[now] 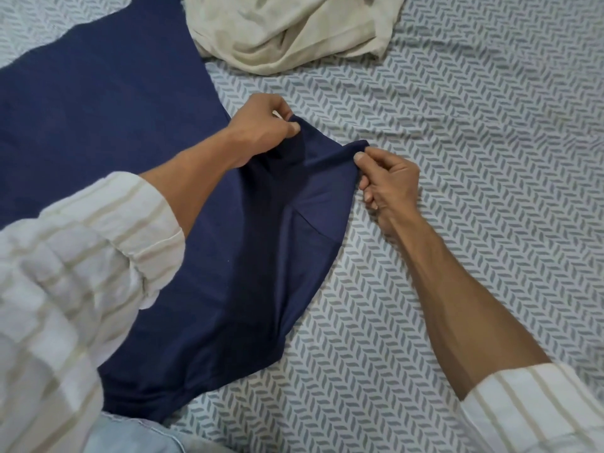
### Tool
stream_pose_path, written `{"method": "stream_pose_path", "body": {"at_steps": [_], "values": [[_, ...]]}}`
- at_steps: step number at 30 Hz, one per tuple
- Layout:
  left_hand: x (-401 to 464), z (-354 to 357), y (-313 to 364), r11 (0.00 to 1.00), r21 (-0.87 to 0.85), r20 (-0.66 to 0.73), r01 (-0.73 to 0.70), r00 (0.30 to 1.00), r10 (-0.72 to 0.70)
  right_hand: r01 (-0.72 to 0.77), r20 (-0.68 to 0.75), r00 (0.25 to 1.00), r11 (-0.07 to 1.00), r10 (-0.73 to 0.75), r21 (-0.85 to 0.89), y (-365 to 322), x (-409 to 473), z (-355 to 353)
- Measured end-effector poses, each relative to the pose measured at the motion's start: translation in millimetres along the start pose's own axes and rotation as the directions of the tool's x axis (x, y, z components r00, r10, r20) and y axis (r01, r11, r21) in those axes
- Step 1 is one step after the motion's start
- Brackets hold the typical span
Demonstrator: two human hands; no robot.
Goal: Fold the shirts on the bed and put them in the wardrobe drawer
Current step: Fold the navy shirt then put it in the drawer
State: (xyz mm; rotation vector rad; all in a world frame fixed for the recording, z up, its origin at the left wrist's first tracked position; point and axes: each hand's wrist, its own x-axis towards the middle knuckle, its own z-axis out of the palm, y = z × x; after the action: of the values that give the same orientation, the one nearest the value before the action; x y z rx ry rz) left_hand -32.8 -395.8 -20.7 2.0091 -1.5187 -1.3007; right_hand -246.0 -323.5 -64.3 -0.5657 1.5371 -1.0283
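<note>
Navy shirt [228, 256] sleeve in both hands' [264, 125] [385, 181] pinch

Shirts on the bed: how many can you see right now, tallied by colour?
Navy: 1, the navy shirt, pinched by the left hand and right hand
Cream: 1, the cream shirt, crumpled on the bed
Total: 2

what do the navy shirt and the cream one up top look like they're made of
Navy shirt: looks like a thin, smooth knit, maybe jersey, with a slight sheen; it drapes in soft folds where the left hand and right hand pinch it. Cream shirt: a matte, soft, lightweight fabric, possibly cotton, bunched in loose rounded creases. The exact fibre cannot be told for either.
</note>
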Motion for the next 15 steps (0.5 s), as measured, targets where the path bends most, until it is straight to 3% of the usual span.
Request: {"method": "stream_pose_path", "body": {"at_steps": [6,11,15], "values": [[5,7,0,0.989,-0.141,-0.126,-0.038,0.992,0.020,0.049,-0.025,0.999,0.982,-0.045,0.182,3,0,-1],[9,12,-8,0.965,-0.263,-0.274,-0.022,0.960,-0.053,0.112,-0.075,0.993,0.961,-0.096,0.254,7,3,-2],[12,17,-12,0.981,-0.186,-0.299,-0.057,0.954,-0.002,0.123,-0.112,0.988,0.975,-0.104,0.183,8,3,2]]}}
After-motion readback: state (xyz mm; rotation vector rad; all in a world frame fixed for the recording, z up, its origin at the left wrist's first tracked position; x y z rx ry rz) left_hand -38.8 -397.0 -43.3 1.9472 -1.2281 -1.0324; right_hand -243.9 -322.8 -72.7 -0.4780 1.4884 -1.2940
